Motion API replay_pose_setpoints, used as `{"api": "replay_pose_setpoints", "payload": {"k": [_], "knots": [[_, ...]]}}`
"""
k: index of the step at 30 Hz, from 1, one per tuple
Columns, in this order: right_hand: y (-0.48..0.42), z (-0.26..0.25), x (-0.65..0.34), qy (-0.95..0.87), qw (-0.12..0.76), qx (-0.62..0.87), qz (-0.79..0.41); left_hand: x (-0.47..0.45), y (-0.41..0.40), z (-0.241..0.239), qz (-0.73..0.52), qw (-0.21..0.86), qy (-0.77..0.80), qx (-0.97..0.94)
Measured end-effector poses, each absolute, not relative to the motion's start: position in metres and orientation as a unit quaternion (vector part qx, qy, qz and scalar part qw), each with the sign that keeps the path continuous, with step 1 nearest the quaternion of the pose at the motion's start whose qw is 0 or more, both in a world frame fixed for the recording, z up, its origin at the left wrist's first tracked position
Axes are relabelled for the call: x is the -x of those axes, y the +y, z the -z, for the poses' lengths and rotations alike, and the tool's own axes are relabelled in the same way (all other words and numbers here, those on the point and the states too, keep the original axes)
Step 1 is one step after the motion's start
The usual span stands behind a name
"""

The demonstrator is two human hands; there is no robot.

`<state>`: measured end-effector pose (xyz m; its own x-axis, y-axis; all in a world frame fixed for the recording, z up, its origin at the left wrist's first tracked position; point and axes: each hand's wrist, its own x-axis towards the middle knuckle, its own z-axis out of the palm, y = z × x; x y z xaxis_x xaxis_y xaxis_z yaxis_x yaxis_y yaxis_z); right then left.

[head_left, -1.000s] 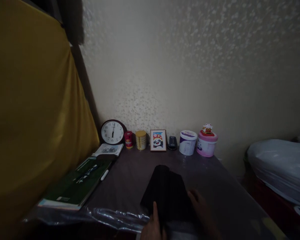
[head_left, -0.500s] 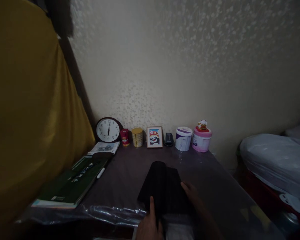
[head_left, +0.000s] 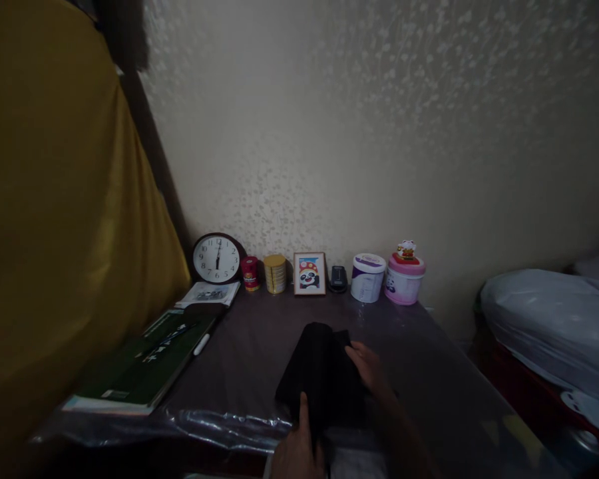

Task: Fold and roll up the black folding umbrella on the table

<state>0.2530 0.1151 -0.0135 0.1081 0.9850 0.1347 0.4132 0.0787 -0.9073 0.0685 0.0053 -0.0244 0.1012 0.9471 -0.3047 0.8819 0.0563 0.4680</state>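
A folded black cloth (head_left: 305,372) lies near the front edge of the table, its exact kind hard to make out in the dim light. At its near edge is my left hand (head_left: 298,449), the index finger stretched along the top of the fabric and the other fingers curled, seemingly gripping that edge. My right hand (head_left: 368,366) pinches the right-hand part of the cloth, with its fingertips near the far right corner. The fabric is bent inward there, toward the middle fold.
A green book (head_left: 144,362) with a pen on it and a white marker (head_left: 201,344) lie left. Along the wall stand a clock (head_left: 216,259), red tin (head_left: 250,273), yellow tin (head_left: 275,274), panda picture (head_left: 309,273), white tub (head_left: 367,279) and pink tub (head_left: 403,283). A yellow curtain (head_left: 80,233) hangs left.
My right hand has moved left and slightly away from me, drawing the cloth's right side inward so it looks narrower. My left hand has stayed in place.
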Motion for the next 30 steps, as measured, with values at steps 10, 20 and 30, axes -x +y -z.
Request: {"api": "replay_pose_setpoints", "payload": {"k": [10,20,30], "knots": [[0.134,0.000,-0.247,-0.651,0.367,0.609,-0.267,-0.068,0.005,0.023,-0.038,0.291,0.660,-0.691],[0.135,-0.027,-0.225,-0.673,0.303,0.615,-0.275,-0.065,0.006,0.018,-0.022,0.271,0.654,-0.706],[0.142,-0.007,-0.158,-0.679,0.234,0.646,-0.259,-0.066,0.014,0.028,0.001,0.300,0.648,-0.700]]}}
